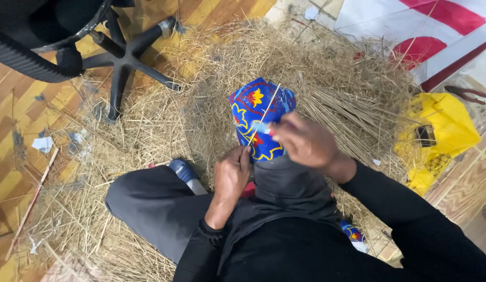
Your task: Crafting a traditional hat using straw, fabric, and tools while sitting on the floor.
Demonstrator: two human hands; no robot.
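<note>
Closest in, the person sits cross-legged on the floor in dark clothes, and both hands meet over the lap. The left hand [231, 175] is curled shut, pinching the lower end of a thin pale stick [264, 115]. The right hand [305, 141] sits slightly higher and to the right, fingers closed around a small light-blue object that I cannot make out, pressed close to the same stick. The stick's long axis runs diagonally, from the left hand up and away to the right, lying across the face of a blue paper piece with red and yellow patterns [256, 107]. That paper piece stands just beyond both hands, touching them, with the right hand the nearer to its middle. Around and beyond it spreads a heap of dry straw [326, 73], then an office chair base [125, 57] on the wooden floor [13, 120], and a yellow bag [446, 125] off to the right
</note>
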